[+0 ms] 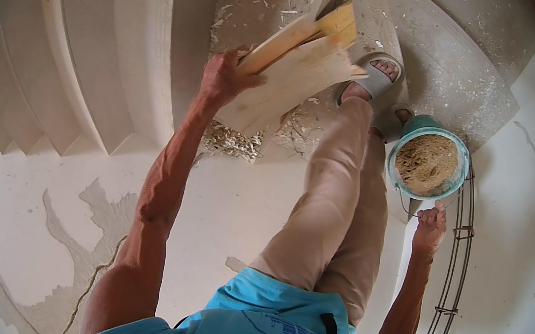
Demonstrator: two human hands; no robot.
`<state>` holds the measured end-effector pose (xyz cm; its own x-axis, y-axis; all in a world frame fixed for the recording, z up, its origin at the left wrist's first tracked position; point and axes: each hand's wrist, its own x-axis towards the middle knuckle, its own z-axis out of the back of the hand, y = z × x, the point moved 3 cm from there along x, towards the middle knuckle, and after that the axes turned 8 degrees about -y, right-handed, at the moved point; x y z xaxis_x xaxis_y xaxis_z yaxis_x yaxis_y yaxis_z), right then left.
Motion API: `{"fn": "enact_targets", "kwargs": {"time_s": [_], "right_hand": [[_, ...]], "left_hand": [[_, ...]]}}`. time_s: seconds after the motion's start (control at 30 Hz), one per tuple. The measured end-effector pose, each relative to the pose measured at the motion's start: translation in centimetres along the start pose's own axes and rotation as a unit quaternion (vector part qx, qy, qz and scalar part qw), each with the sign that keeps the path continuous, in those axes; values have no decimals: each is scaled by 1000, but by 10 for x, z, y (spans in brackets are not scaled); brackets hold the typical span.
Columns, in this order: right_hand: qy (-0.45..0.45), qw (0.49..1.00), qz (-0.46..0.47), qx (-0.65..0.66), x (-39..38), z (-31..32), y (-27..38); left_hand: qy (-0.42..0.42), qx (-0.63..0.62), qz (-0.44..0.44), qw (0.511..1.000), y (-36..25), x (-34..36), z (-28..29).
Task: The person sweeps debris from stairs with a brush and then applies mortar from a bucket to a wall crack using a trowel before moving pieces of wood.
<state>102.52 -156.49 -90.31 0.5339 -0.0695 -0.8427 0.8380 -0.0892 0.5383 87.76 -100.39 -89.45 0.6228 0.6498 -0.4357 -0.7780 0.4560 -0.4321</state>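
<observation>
My left hand [227,80] is closed on the near-left edge of a bundle of thin wooden boards [293,79], which I hold at a tilt beside my legs. One piece at the far end [339,23] is yellower, and the broad board's right end is jagged. Low on the right, my right hand [431,226] has its fingers curled round the thin wire handle [405,206] of a teal bucket [420,125]. Tan, grainy stuff [427,163] fills much of the bucket; whether it is sand or sawdust I cannot tell.
Curved steps [81,30] run off to the left. Wood shavings [233,141] lie piled below the boards, with chips scattered on the landing [462,83]. Tied metal rods [460,231] stand beside the bucket. My feet wear grey slippers [380,80].
</observation>
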Motion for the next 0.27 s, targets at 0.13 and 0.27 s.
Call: {"fn": "enact_targets", "kwargs": {"time_s": [0.13,0.27], "right_hand": [[-23,1000,-1,-1,0,0,-1],[-8,1000,-23,7,13,24,-10]], "left_hand": [[22,5,33,999,-67,30,-15],[-8,3,62,998,-98,71,-61]]}}
